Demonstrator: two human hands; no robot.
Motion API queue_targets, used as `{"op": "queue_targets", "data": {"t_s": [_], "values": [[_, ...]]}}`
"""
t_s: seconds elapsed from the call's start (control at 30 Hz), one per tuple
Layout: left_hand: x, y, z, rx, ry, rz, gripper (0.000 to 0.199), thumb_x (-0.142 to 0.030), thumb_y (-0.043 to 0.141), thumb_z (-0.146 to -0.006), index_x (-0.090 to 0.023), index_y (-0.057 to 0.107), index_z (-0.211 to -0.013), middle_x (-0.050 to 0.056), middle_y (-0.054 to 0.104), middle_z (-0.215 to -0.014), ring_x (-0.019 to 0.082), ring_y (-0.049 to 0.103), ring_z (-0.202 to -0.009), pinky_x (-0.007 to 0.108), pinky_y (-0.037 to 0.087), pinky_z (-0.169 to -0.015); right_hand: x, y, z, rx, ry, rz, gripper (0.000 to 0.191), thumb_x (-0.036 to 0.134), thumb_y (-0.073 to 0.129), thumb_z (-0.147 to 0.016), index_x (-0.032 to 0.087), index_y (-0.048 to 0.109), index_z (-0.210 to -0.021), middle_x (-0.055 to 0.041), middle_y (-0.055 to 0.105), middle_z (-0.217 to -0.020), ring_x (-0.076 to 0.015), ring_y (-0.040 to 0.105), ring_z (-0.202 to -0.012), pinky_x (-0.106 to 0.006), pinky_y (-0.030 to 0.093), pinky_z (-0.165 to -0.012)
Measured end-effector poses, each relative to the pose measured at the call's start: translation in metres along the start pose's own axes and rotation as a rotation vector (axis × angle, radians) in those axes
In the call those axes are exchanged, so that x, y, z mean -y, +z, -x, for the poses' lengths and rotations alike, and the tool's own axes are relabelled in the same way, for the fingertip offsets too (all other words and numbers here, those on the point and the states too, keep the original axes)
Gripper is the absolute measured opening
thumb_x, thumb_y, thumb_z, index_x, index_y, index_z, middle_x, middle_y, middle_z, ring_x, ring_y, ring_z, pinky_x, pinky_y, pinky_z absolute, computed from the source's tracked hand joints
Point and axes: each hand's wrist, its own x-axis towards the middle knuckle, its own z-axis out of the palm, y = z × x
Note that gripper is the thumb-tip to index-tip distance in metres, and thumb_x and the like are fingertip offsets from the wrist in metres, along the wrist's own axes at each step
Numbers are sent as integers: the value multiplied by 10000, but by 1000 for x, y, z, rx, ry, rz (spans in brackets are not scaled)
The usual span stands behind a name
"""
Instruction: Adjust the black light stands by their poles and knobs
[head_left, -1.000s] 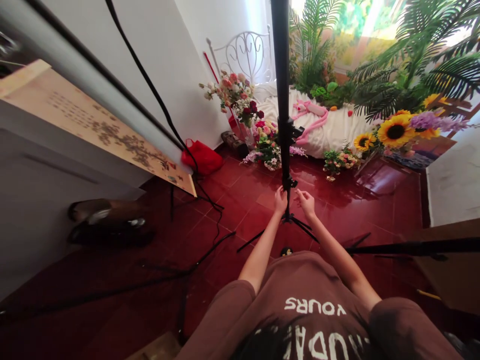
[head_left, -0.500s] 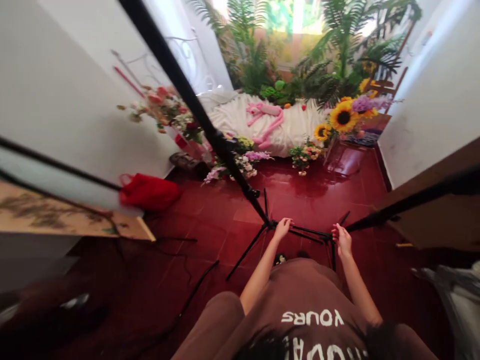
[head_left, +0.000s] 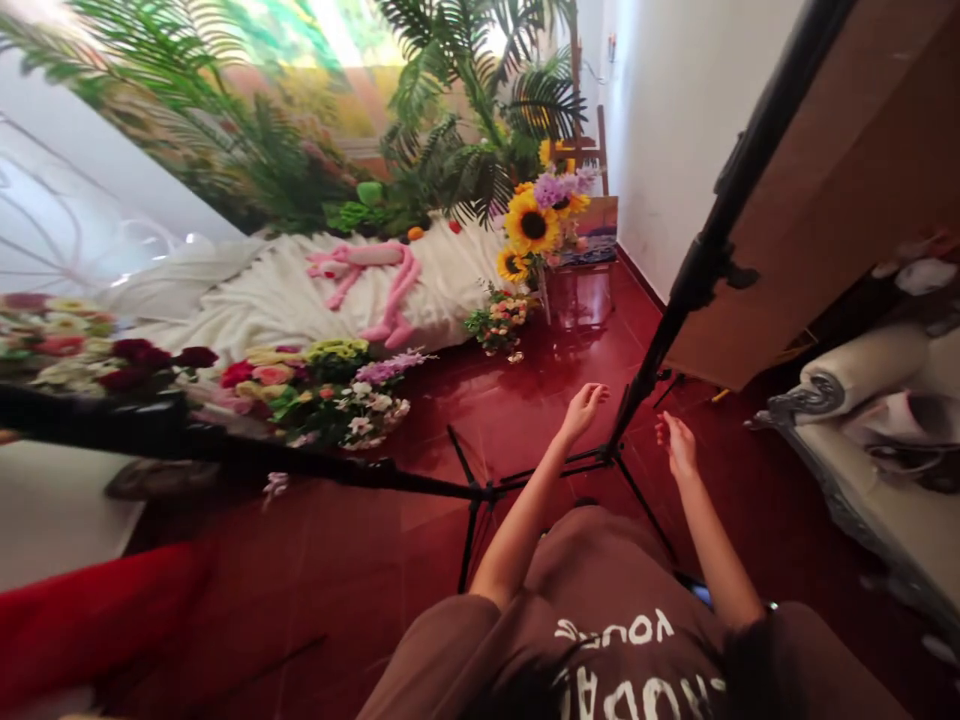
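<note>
My left hand [head_left: 583, 412] is raised in front of my body, its fingers loosely bent with nothing in them. To its right, my right hand [head_left: 678, 440] is also raised and holds nothing, its fingers slightly apart. Between and just beyond the hands a black tripod stand [head_left: 694, 270] rises toward the upper right. A second black stand [head_left: 352, 472] leans across the view to the left, and its legs spread on the floor beside my left forearm. Neither hand visibly grips a stand.
Ahead lies a white draped bed [head_left: 262, 290] with a pink plush toy [head_left: 401, 295] on it. Flower bunches [head_left: 360, 400] and sunflowers [head_left: 532, 225] edge it. Palm plants [head_left: 480, 90] stand behind. A cream sofa [head_left: 877, 470] is at right, a red bag [head_left: 90, 620] at lower left, over a red tiled floor [head_left: 360, 570].
My view has turned to the right, so the sofa shows more and the bed and stands sit differently in view. Both hands stay raised and hold nothing.
</note>
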Motion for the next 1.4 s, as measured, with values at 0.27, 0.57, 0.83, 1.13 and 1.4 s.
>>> {"op": "queue_targets", "data": {"t_s": [0.27,0.57,0.83,1.13,1.4], "values": [[-50,73,-21,142,184,-48,476,-577,431,-934,-192,551,-1186,73,656,-1110,155,625,-958,280,486,-874,79,28,-45,189,-82,314,771,865,284,-802,185,631,-695,-73,616,-566,-150,538,-459,-273,376,-450],[-33,86,-27,99,212,-35,481,-598,392,-938,-182,547,-1124,40,620,-905,123,558,-755,255,476,-736,118,36,-65,229,78,801,491,534,503,-926,163,608,-621,-25,520,-439,-112,411,-385,-257,296,-439],[-23,90,-29,-33,272,-174,453,-573,387,-949,-195,615,-1050,72,653,-959,175,565,-867,325,462,-849,130,35,-63,462,175,643,333,256,457,-960,156,543,-654,-3,564,-546,-66,373,-422,-210,288,-464],[-28,95,-24,-55,171,-125,438,-570,426,-939,-208,610,-1102,78,658,-984,190,580,-920,348,477,-894,108,10,-64,625,-140,397,272,434,688,-801,172,622,-766,56,532,-605,-79,427,-553,-199,350,-556],[-22,97,-26,-77,194,-139,446,-574,391,-945,-207,594,-1095,79,637,-1030,193,559,-960,369,443,-953,124,0,-81,661,-170,405,364,399,856,-557,197,767,-847,-9,695,-806,-164,580,-821,-271,463,-735]]}}
